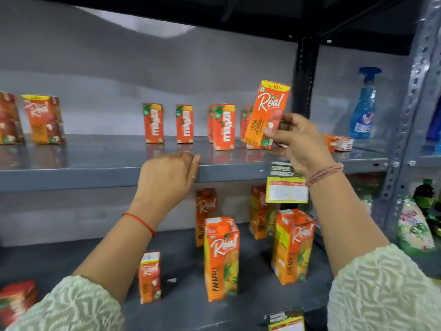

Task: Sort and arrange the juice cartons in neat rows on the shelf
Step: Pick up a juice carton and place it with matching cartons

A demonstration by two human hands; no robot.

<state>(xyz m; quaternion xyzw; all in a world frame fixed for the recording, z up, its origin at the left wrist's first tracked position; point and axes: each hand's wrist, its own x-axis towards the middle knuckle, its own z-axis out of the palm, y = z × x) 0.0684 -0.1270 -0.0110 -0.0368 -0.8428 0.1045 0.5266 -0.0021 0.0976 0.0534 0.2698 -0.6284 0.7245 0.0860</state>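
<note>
Grey metal shelving fills my view, with a pale wall behind it and a blue spray bottle standing well off to the right of my right hand.

My right hand is raised above the upper shelf's front edge, wrist bent back, thumb and fingertips pinched on the lower part of a small orange Real litchi juice carton — it is off the shelf and tilted, its yellow top leaning right. A pinkish thread band circles that wrist, and the patterned pale-green sleeve sits low on the forearm.

My left hand holds nothing; it rests knuckles-up against the upper shelf's front lip, fingers curled loosely together.

Behind the left hand and the held carton, small orange Maaza cartons stand upright in a loose, uneven row. Far left of the left hand stand two more small Real cartons. Below both hands, on the lower shelf, tall orange Real pineapple cartons stand scattered, some angled — with a small Real carton just left of them.
</note>
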